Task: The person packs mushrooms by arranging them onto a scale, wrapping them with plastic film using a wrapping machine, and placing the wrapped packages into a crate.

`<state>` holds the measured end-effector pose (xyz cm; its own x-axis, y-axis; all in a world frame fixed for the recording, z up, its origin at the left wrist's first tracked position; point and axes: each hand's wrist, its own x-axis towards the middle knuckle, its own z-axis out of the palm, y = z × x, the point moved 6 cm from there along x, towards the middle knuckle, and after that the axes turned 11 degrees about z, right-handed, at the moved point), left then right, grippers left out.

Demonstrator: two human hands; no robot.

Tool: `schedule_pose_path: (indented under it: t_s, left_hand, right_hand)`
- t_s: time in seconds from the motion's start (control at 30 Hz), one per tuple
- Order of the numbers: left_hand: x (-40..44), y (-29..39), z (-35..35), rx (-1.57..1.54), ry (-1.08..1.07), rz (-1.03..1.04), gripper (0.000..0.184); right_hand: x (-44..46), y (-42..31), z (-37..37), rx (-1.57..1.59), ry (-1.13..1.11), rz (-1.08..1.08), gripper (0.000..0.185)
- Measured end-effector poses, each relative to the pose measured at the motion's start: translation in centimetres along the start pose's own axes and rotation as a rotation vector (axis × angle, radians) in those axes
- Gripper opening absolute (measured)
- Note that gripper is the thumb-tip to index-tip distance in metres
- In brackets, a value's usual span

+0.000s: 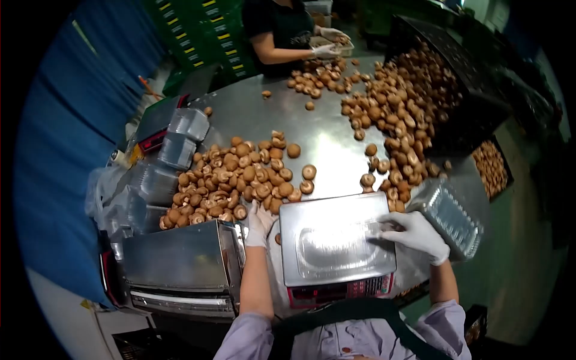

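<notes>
My left hand [259, 224], in a white glove, is at the near edge of a pile of brown mushrooms [231, 174], its fingers apart and touching the pile. My right hand [418, 234], also gloved, is over the right side of the weighing scale [294, 219]. Its thumb and fingers are closed around something small and brown, blurred by motion. A clear plastic tray [336, 249] lies on the scale's metal plate, just left of my right hand. The red front of the scale with its keypad faces me.
Clear trays [177, 150] stand stacked at left, near a metal box [174, 255]. More trays [453, 219] are at right. Mushrooms [408, 108] spill from a black crate [474, 90]. Across the metal table [240, 108], a co-worker [279, 36] holds a mushroom tray.
</notes>
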<state>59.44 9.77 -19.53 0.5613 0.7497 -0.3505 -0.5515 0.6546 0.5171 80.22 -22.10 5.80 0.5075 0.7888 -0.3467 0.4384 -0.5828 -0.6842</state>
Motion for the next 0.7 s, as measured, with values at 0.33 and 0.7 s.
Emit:
schedule_pose_path:
  t_s: [0.33, 0.7]
  left_hand:
    - [-1.3, 0.8, 2.8, -0.007, -0.005, 0.001, 0.077]
    - [0.4, 1.7, 4.4, -0.078, -0.094, -0.131, 0.089]
  right_hand:
    - [27.7, -0.9, 12.6, 0.064, -0.483, 0.121, 0.109]
    - [33.9, -6.4, 18.0, 0.152, -0.558, -0.031, 0.111]
